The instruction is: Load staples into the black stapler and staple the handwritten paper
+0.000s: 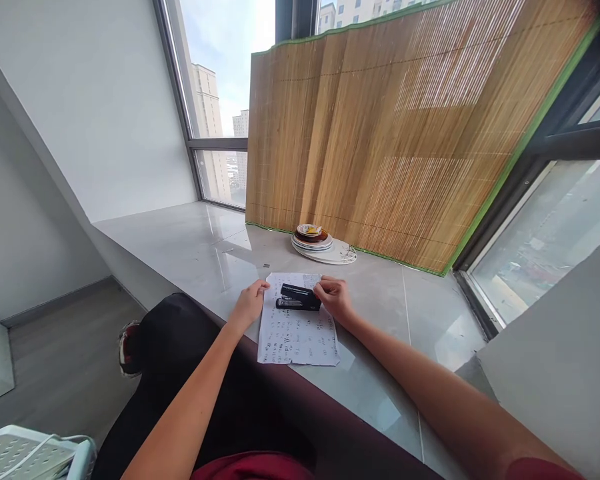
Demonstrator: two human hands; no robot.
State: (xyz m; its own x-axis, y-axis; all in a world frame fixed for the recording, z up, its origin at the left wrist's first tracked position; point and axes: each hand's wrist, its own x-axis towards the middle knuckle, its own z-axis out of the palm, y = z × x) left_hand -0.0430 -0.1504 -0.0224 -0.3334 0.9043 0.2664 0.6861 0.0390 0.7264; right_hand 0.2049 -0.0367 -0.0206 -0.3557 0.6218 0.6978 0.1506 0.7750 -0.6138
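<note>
A sheet of paper (300,340) covered in handwriting lies on the tiled ledge in front of me, partly over its near edge. My left hand (249,303) is closed at the paper's upper left edge, thumb and fingers pinching it. Across the upper part of the sheet rests a black stapler (299,298), its jaw end pointing left. At the stapler's right end my right hand (333,297) has its fingers curled and closed against it, over the paper's right edge. Its fingertips are partly hidden.
Behind the paper stands a stack of plates (313,243) on a white oval platter (343,252). A small grey strip (267,265) lies on the ledge (180,233). A bamboo blind (360,147) leans against the window. A white plastic basket (25,447) is at lower left.
</note>
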